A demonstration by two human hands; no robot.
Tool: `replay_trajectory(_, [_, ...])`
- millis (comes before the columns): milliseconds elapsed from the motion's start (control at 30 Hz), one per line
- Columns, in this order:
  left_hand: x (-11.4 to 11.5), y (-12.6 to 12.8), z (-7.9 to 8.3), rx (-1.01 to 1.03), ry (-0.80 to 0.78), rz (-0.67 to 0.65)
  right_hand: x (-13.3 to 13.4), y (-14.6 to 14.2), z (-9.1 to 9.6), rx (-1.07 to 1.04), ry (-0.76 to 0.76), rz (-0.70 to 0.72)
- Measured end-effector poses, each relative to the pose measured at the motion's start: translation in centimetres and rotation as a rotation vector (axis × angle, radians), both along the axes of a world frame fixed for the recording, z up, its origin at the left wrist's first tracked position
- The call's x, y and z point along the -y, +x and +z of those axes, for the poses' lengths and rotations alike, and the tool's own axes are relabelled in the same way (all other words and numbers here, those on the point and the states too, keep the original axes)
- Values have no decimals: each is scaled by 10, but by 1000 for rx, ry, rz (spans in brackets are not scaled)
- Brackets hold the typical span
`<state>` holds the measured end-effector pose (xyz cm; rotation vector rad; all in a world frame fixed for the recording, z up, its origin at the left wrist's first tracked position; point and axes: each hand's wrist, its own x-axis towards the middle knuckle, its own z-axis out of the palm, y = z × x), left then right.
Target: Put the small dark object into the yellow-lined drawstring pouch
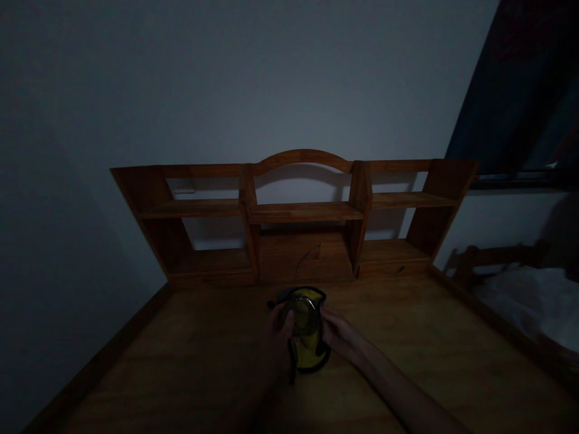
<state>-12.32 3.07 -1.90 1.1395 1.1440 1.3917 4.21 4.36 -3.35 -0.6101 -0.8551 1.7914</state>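
Note:
The room is dim. Both of my hands meet at the middle of a wooden desk (429, 361). My left hand (277, 333) wraps its fingers round a small round glassy object (302, 318), perhaps a jar or lens. My right hand (338, 333) holds a yellow cloth or pouch with black edging (312, 352) against that object's right side. The cloth lies partly on the desk under the object. What the round object is exactly cannot be made out in this light.
A wooden hutch with shelves (298, 212) and an arched top stands at the desk's back against a pale wall. A thin cord (307, 256) lies in its middle bay. To the right are a chair back (493, 256), white bedding (534, 301) and a dark window (525, 90).

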Motion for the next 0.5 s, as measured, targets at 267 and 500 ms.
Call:
replay_trajectory(267, [1,-2,9,-28,-19,68,3,2,5,-2,118,94])
replay_trajectory(500, [4,-5,15,-87,-37,40,4,-3,-1,84,138,52])
